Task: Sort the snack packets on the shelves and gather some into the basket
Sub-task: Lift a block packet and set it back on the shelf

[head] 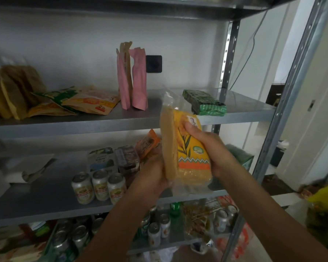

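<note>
The metal shelves (121, 118) fill the frame, packets lined along the upper board. Centre frame, both hands have the yellow packet (186, 148) up on end in front of the shelf edge, probably to read its face before choosing a spot. Right hand (214, 150) wraps the packet's right side, thumb flat on the printed front. Left hand (153, 176) cups the lower left edge, fingers curled behind it and mostly hidden. Pink pouches (133, 80) stand behind, cans (99, 186) lower left. Label writing is too blurred to read. No basket in view.
</note>
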Motion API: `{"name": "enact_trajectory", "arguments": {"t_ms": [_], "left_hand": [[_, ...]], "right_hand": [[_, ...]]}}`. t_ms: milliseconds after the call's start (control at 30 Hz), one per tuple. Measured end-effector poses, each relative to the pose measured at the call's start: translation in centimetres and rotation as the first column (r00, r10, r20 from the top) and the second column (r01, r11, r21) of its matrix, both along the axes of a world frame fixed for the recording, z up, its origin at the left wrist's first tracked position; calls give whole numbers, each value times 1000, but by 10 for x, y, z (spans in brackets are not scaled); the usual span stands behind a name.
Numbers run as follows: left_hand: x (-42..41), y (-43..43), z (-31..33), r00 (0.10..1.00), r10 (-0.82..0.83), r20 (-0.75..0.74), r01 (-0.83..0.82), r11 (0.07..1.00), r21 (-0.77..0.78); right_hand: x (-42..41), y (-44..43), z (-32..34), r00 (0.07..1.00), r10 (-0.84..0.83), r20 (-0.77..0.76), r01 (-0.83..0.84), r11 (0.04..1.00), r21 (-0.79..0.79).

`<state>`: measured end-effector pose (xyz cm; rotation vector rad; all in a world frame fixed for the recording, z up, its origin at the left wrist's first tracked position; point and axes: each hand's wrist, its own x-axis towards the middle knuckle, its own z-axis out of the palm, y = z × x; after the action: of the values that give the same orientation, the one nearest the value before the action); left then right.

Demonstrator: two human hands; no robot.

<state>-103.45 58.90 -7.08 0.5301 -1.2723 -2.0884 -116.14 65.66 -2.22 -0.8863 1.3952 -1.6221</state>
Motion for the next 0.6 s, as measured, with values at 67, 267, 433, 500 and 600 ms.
{"name": "enact_trajectory", "arguments": {"t_ms": [67,267,433,500,600], "left_hand": [[-3,6,16,998,-55,-9,56,998,24],[-27,11,29,989,113,98,-83,959,-272],[-43,-14,61,984,153,89,-150,988,-36],[-52,-29,74,987,140,79,-138,990,-29],[-66,-52,95,968,214,132,-201,974,-101]], "right_hand": [[-9,3,5,974,-127,-188,128,992,-10],[-24,-12,23,780,-244,-576,281,959,-26],[-76,-39,50,468,-631,-619,483,769,-419],[-101,-55,61,575,-540,-614,438,838,-326],[-124,-75,61,761,-283,-584,335,942,-21]]}}
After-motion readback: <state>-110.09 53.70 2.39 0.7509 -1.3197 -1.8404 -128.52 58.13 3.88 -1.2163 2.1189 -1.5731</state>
